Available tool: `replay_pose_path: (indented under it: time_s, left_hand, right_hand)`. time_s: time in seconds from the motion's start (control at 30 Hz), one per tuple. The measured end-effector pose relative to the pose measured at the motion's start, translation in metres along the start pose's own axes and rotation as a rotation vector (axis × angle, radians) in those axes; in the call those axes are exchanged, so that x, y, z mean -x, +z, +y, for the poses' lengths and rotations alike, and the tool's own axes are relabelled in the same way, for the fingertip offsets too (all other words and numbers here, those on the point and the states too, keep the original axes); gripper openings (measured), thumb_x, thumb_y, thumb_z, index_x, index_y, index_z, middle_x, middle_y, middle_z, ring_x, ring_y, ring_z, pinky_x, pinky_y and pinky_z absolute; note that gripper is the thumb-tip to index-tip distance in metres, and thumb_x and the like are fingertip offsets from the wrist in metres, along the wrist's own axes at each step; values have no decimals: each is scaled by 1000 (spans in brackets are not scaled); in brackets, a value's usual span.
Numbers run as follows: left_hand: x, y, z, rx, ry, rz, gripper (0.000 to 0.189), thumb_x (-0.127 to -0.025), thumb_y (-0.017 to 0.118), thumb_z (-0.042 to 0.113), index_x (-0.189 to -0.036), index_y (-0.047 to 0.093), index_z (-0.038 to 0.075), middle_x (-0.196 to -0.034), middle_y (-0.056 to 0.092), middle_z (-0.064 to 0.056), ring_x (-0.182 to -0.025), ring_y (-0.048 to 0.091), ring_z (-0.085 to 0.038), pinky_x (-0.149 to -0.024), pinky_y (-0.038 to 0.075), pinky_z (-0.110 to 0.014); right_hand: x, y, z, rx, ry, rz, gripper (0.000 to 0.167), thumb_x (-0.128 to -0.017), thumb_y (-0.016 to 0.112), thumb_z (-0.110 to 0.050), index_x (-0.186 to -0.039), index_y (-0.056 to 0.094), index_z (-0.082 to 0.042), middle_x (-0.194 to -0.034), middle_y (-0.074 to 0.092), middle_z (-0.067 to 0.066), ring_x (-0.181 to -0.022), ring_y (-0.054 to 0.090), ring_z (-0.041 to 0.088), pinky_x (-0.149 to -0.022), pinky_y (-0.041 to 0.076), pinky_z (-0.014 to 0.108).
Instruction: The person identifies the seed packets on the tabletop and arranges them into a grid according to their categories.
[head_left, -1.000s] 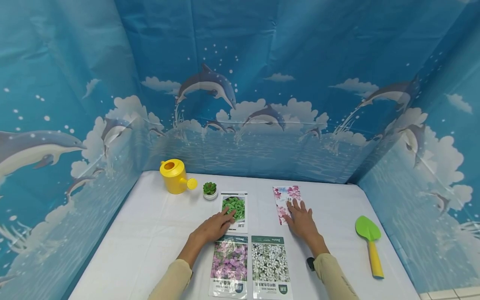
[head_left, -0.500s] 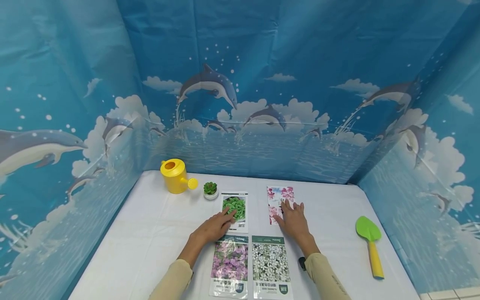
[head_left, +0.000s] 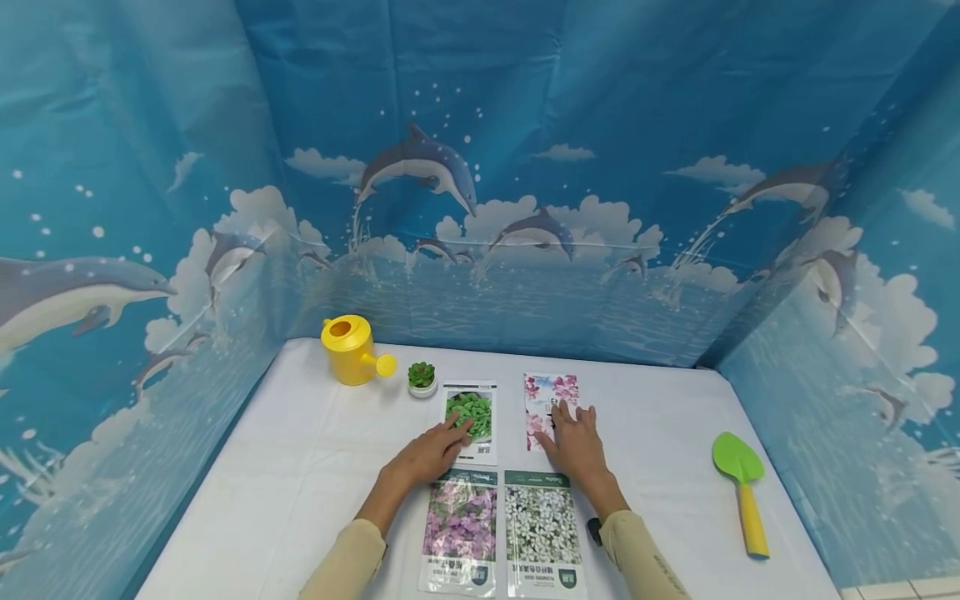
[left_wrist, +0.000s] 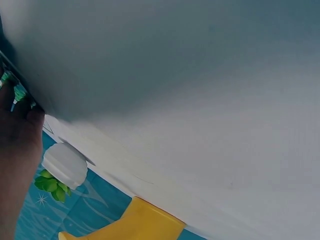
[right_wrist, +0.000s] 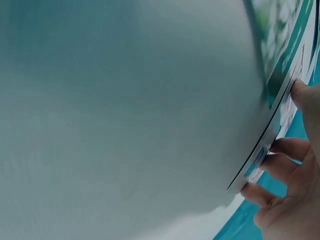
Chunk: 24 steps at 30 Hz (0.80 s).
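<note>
My left hand rests with its fingers spread on a seed packet with a green leafy picture. On a pink-blossom packet lies my right hand, fingertips pressing its face. A narrow strip of table separates these two packets. Nearer to me, a purple-flower seed packet and a white-flower seed packet lie side by side. In the right wrist view, the fingertips touch the blossom packet's surface. The left wrist view shows only part of the left hand at its edge.
A yellow watering can and a small potted succulent stand at the back left. On the right lies a toy trowel with a green blade and yellow handle. Blue dolphin-print curtains enclose the white table.
My right hand has slid the pink-blossom packet leftward, closer to the green leafy packet. My left hand has stayed in place on its packet.
</note>
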<state>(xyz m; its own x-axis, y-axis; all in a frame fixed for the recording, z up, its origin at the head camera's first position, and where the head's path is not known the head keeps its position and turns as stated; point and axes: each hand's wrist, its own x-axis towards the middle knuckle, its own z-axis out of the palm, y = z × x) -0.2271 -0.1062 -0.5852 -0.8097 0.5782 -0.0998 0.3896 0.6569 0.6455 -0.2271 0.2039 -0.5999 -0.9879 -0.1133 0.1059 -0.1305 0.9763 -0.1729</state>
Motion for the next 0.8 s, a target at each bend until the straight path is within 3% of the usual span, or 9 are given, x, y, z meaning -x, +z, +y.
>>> replay_pose_path:
  time_s: [0.47,0.6,0.8]
  left_hand:
    - [-2,2,2,-50,-18,19,51,-115,47,13,-166,43,10,-175,31,-18,-161,32,-37,-129,31,-57]
    - [-1,4,1,-44,-20,34,47,-116,45,12,-163,49,10,-175,32,-17,-162,30,-35,-129,31,-56]
    - [1,5,1,-42,-21,46,43,-115,45,11,-156,58,12,-175,31,-18,-160,32,-41,-125,36,-61]
  right_hand:
    - [3,4,-21,15,-44,62,69,-101,75,-42,-145,61,9,-151,59,30,-137,54,57,-121,30,76]
    - [5,4,-25,2,-48,58,67,-102,74,-42,-146,61,7,-153,58,29,-138,53,56,-118,32,80]
    - [9,4,-32,5,-53,56,67,-102,74,-42,-146,61,6,-153,58,28,-137,53,55,-114,36,81]
